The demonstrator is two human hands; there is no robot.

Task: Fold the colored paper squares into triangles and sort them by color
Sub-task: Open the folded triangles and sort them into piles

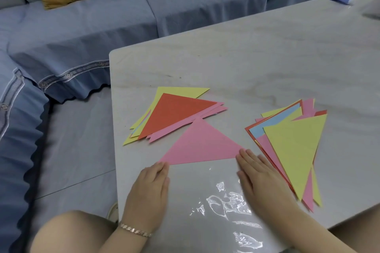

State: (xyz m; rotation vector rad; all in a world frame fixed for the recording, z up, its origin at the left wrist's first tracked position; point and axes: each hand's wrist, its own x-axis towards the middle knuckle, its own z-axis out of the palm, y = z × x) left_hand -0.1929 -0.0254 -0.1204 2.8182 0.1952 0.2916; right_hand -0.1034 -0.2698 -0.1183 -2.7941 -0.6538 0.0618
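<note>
Palms down, fingers straight, nothing gripped: left hand (152, 183) touches the left base corner of the pink triangle (201, 146), right hand (255, 170) presses the right; long edge runs hand to hand on the table (246, 68), apex pointing away; red-topped pile (174, 117) meets the apex; yellow-topped pile (294, 150) just beside the right hand; lower sheets mostly hidden.

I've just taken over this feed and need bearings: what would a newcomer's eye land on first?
A pink paper triangle lies flat near the front edge of the table, the left hand and right hand resting flat at its two lower corners. Behind it, a red triangle tops the left pile of mixed colours; a yellow triangle tops the right pile beside the right hand.
</note>
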